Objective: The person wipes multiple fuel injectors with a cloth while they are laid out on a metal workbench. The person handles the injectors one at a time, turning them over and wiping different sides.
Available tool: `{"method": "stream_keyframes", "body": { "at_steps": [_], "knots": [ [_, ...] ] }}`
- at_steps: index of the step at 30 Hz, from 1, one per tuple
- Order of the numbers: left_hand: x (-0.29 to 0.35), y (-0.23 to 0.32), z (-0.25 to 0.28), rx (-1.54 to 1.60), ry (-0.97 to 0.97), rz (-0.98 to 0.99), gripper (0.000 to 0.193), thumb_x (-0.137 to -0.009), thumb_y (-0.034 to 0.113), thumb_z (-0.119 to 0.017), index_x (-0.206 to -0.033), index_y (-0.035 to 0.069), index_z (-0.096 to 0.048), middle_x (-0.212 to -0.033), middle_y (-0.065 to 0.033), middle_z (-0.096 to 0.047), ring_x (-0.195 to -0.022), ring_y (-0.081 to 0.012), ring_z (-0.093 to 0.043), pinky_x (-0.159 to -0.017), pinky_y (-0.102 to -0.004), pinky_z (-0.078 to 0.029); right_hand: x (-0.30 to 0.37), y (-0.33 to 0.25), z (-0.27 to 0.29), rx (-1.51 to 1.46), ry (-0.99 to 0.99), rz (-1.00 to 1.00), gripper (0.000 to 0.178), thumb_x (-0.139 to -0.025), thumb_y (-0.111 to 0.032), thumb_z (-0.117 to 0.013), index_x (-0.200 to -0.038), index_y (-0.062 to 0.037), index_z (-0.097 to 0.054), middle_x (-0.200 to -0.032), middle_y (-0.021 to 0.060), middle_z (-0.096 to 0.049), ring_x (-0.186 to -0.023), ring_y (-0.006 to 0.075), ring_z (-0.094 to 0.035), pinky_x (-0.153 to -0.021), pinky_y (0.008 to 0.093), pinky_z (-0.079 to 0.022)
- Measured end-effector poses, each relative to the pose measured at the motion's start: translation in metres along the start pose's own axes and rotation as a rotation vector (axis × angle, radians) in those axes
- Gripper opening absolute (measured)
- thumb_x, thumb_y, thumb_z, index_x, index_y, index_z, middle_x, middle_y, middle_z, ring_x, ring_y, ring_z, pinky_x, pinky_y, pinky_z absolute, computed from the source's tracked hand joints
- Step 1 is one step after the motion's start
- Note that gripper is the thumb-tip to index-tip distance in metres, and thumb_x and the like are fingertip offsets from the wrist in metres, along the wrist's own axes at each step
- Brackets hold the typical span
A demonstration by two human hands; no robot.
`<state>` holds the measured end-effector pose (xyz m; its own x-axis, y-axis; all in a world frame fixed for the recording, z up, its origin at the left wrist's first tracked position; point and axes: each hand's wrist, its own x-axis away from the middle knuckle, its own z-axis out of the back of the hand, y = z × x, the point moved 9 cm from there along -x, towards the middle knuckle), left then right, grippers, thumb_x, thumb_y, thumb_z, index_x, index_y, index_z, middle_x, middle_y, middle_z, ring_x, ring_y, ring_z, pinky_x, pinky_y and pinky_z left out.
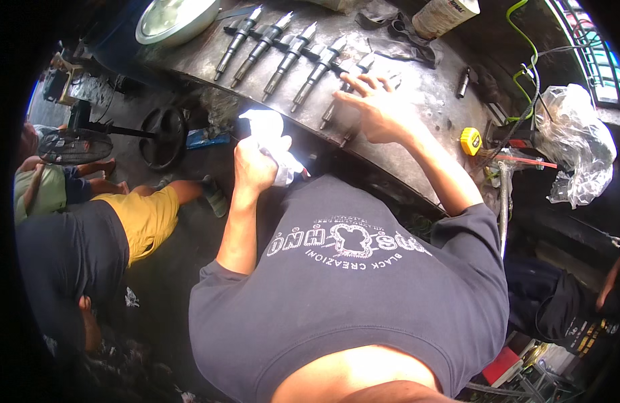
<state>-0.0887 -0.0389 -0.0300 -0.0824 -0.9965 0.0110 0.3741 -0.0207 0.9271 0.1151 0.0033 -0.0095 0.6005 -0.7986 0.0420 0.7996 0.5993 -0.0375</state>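
Several diesel fuel injectors (288, 66) lie side by side in a slanting row on the worn metal workbench (417, 144). My left hand (253, 165) is closed around a crumpled white cloth (265, 127), held in front of the bench edge. Over the right end of the row, my right hand (378, 111) has its fingers stretched out and apart. Partly under those fingers is the rightmost visible injector (330, 113); whether I touch it cannot be made out. Glare washes out the bench just beyond the right hand.
A pale basin (178, 21) stands at the far left, a white container (444, 17) and dark cloth (407, 47) at the back. A yellow tape measure (470, 141), a small dark cylindrical part (464, 82) and clear plastic (575, 144) are rightward. People sit near a fan (75, 146) at left.
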Motion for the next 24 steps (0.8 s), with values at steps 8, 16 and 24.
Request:
{"method": "stream_keyframes", "body": {
  "at_steps": [8, 16, 24],
  "knots": [
    [0.015, -0.122, 0.025, -0.134, 0.094, 0.314, 0.017, -0.075, 0.012, -0.07, -0.082, -0.002, -0.066, -0.07, -0.0118, -0.066, -0.064, -0.0146, -0.062, -0.058, -0.0325, -0.047, -0.043, 0.007, -0.014, -0.002, -0.268, -0.137, 0.043, -0.066, -0.015, -0.063, -0.11, -0.0171, -0.061, -0.112, 0.0058, -0.057, -0.113, 0.024, -0.047, -0.103, 0.0521, -0.024],
    [0.024, -0.229, 0.034, -0.351, 0.028, 0.618, 0.029, -0.071, 0.024, -0.065, -0.081, -0.003, -0.065, -0.083, -0.0268, -0.063, -0.086, -0.0402, -0.062, -0.075, -0.0438, -0.049, -0.108, -0.02, -0.006, 0.049, 0.017, 0.034, 0.064, -0.067, -0.004, -0.054, -0.127, -0.0244, -0.049, -0.141, 0.0163, -0.034, -0.127, 0.0312, -0.035, -0.103, 0.0491, -0.026],
    [-0.033, -0.218, 0.056, -0.481, 0.013, 0.51, 0.023, -0.068, 0.012, -0.057, -0.08, -0.006, -0.064, -0.082, -0.0282, -0.063, -0.084, -0.0382, -0.064, -0.076, -0.0415, -0.049, -0.153, -0.025, 0.004, -0.158, -0.041, 0.048, 0.038, -0.059, -0.017, -0.06, -0.096, -0.0134, -0.065, -0.136, 0.0104, -0.044, -0.129, 0.0295, -0.033, -0.107, 0.055, -0.017]
  ]
}}
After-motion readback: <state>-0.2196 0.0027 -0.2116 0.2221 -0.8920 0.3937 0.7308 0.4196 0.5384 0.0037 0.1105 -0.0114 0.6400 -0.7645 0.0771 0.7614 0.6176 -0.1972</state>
